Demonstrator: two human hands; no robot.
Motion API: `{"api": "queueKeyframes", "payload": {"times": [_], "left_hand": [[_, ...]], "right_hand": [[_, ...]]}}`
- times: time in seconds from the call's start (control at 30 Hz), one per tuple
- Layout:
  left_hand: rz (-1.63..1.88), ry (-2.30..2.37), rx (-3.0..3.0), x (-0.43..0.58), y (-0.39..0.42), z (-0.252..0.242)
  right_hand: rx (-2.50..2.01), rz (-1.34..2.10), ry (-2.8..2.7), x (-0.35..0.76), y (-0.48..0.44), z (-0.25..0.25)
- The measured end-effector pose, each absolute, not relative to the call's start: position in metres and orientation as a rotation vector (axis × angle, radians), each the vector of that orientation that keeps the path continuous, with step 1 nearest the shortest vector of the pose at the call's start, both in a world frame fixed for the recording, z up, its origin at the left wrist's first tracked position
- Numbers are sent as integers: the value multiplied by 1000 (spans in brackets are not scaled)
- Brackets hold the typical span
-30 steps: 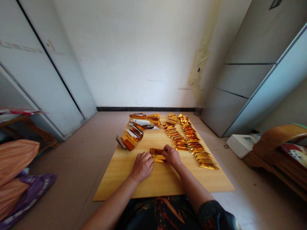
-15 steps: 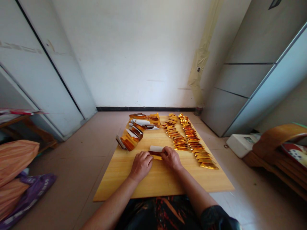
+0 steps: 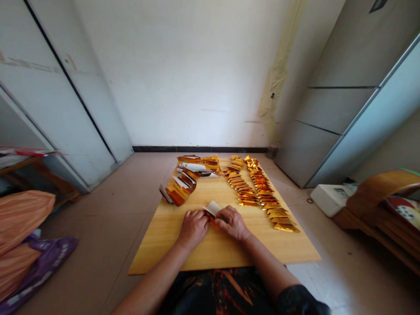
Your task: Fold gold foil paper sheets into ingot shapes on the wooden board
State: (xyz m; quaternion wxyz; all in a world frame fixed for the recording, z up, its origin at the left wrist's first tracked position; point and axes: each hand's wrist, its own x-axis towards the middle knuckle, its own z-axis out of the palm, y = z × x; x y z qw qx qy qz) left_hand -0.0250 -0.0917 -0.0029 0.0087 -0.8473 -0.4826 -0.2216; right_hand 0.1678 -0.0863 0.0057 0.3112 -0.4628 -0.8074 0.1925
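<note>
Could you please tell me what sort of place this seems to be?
Probably a plain room in a home: a wooden board lies on the tiled floor with rows of gold foil pieces, a scuffed white wall behind and a curved wooden seat to the right.

- a big flat yellow wood board [image 3: 216, 249] lying on the floor [image 3: 108, 227]
- a long row of gold foil folds [image 3: 265, 194] on the board
- a shorter row of gold folds [image 3: 238, 181] just beside it
- a heap of gold and white strips [image 3: 179, 190] at the far left
</note>
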Motion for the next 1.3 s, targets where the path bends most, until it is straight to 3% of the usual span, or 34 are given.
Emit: {"api": "queueKeyframes", "payload": {"times": [0.2,0.47,0.9,1.3], "left_hand": [[-726,-1614,-2692,-29,-81,-9],[-776,-1547,-2686,-33,-83,-9],[-564,-1586,-2644,-39,-88,-8],[-657,-1508,-2700,-34,-81,5]], "right_hand": [[-1133,309,-2276,171,-90,-1],[-1257,347,-2276,173,-95,0],[-1236,224,-2383,170,-100,3],[-1468,137,-2244,168,-86,-11]]}}
